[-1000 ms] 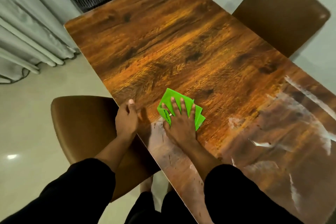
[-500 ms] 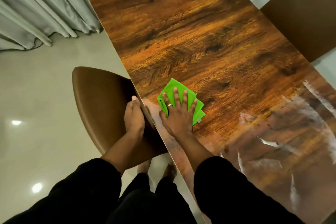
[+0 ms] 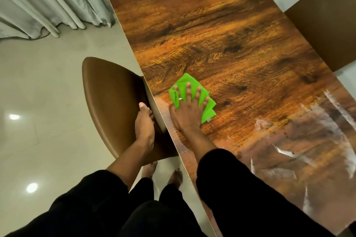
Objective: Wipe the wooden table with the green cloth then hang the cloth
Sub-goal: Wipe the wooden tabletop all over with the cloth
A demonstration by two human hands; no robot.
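Note:
The wooden table (image 3: 212, 34) runs from the near right to the far middle. A folded green cloth (image 3: 209, 102) lies on it close to the left edge. My right hand (image 3: 187, 113) presses flat on the cloth with fingers spread, covering most of it. My left hand (image 3: 144, 125) grips the table's left edge, thumb up and fingers curled under the rim. Pale glare streaks show on the near right part of the tabletop.
A brown chair (image 3: 107, 102) stands tucked against the table's left side, right beside my left hand. Another brown chair (image 3: 327, 25) is on the far right side. Grey curtains (image 3: 48, 0) hang at the upper left over a glossy tiled floor. My bare feet (image 3: 175, 177) stand by the table edge.
The view has swung so the table looks more upright. My right hand with the cloth stays near the left edge. My left hand has slid from the tabletop corner down onto the edge.

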